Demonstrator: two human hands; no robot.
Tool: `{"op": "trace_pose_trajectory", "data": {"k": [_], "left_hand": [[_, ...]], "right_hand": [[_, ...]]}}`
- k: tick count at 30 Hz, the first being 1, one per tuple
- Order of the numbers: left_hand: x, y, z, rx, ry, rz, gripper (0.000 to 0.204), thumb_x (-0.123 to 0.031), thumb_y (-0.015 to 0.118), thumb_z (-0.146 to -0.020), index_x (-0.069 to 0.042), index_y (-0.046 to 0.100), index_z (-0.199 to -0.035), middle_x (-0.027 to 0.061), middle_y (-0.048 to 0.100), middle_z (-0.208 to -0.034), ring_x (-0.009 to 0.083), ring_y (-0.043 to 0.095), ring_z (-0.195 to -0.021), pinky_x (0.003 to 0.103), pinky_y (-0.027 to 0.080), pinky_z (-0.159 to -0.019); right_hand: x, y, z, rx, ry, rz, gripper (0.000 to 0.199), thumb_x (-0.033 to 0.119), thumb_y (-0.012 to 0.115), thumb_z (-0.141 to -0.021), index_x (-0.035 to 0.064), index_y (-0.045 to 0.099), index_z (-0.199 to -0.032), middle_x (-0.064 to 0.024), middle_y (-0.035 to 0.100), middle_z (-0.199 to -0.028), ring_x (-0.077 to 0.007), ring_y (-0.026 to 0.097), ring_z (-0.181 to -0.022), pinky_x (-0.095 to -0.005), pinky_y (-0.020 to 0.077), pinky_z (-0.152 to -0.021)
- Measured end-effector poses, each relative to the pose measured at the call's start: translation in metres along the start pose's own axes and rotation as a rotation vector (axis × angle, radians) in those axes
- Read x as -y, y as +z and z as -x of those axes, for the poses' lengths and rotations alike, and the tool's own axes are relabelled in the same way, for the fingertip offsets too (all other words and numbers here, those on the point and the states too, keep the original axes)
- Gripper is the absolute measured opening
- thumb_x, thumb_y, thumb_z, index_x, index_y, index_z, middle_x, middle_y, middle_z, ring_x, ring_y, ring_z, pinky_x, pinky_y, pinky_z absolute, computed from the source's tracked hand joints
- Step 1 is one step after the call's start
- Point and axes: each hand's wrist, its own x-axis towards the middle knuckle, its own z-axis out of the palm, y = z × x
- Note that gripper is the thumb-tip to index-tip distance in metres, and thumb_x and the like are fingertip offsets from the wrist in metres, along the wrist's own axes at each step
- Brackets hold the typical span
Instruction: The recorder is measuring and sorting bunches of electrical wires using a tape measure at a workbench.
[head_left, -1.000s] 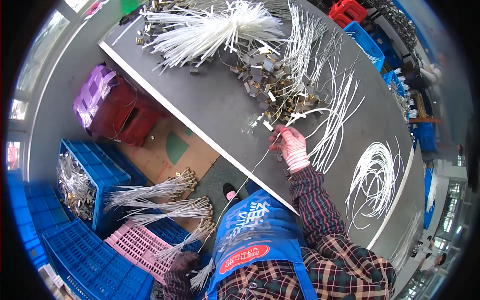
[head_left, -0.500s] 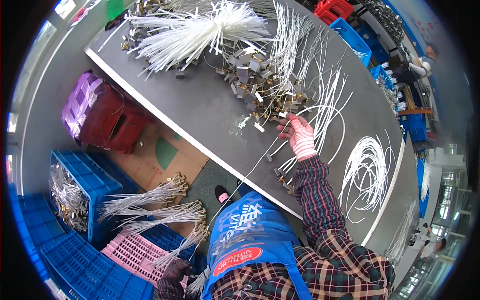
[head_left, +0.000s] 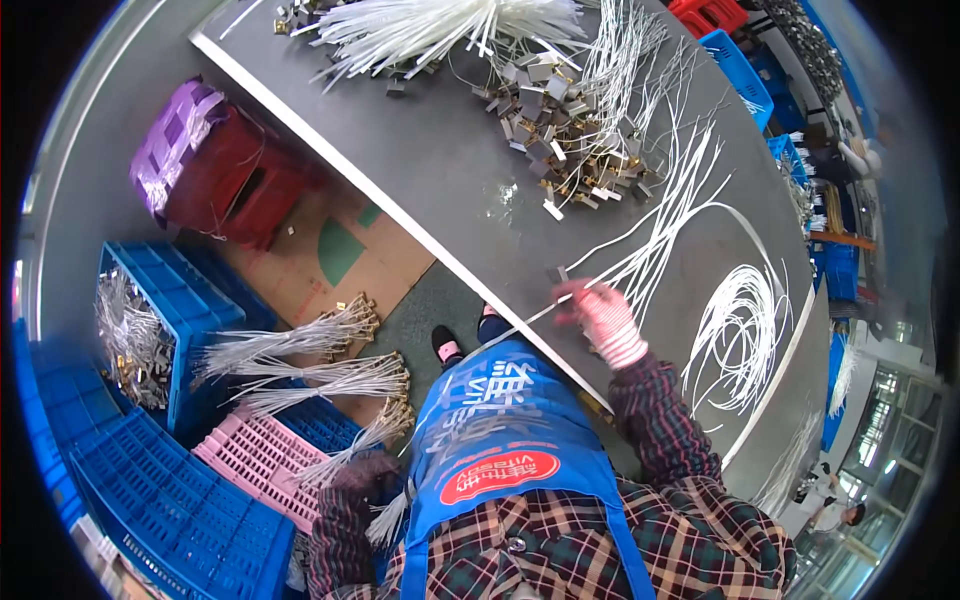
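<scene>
Couldn't make much of the left hand, tbh, just a dark smudge by the pink crate, fingers lost in the murk. The right hand's fingertips were smeared too, so its grip on the white cable was anyone's call. The top edge chopped off the bundle of white strips, and the person way off right was too tiny to read.

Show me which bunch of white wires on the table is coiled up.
The coiled bunch near the table's right edge, right of the right hand. It curls in loops, while the other bunches lie fanned or stretched out.
</scene>
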Motion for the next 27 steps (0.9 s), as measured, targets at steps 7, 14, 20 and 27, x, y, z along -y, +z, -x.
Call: {"op": "trace_pose_trajectory", "data": {"k": [7,14,20,27], "left_hand": [[-0.052,0.002,-0.031,0.024,0.27,0.048,0.015,-0.015,0.06,-0.08,0.0,0.059,-0.076,0.0116,0.06,-0.074,0.0202,0.058,-0.064,0.03,0.046,-0.056],[-0.125,0.029,-0.049,0.084,0.647,-0.362,0.007,-0.009,0.063,-0.072,-0.003,0.062,-0.077,0.0069,0.058,-0.071,0.0165,0.057,-0.063,0.029,0.044,-0.055],[-0.103,0.017,-0.069,0.169,0.559,-0.278,0.007,-0.003,0.062,-0.072,-0.003,0.062,-0.078,0.0079,0.06,-0.078,0.0168,0.058,-0.065,0.027,0.045,-0.056],[-0.078,0.0,-0.072,0.189,0.837,-0.628,0.016,0.006,0.059,-0.067,-0.004,0.062,-0.079,0.0068,0.059,-0.077,0.0183,0.058,-0.069,0.029,0.046,-0.06]], "right_hand": [[0.021,0.018,-0.015,0.075,-0.236,-0.218,0.039,0.03,0.054,-0.09,-0.0048,0.053,-0.108,-0.0163,0.06,-0.098,-0.0265,0.06,-0.091,-0.0388,0.0528,-0.075],[-0.005,0.033,-0.019,0.109,-0.114,-0.556,0.035,0.033,0.054,-0.09,-0.0004,0.054,-0.102,-0.0179,0.06,-0.094,-0.035,0.061,-0.089,-0.0489,0.051,-0.075],[-0.008,0.03,-0.011,0.092,-0.152,-0.7,0.029,0.036,0.05,-0.091,0.0077,0.053,-0.09,-0.0022,0.034,-0.058,-0.0216,0.044,-0.055,-0.0467,0.0474,-0.06],[0.011,-0.018,-0.011,-0.139,-0.331,-0.73,0.034,0.028,0.056,-0.089,0.0082,0.052,-0.116,-0.0127,0.059,-0.098,-0.0317,0.06,-0.085,-0.0536,0.0499,-0.072]]}}
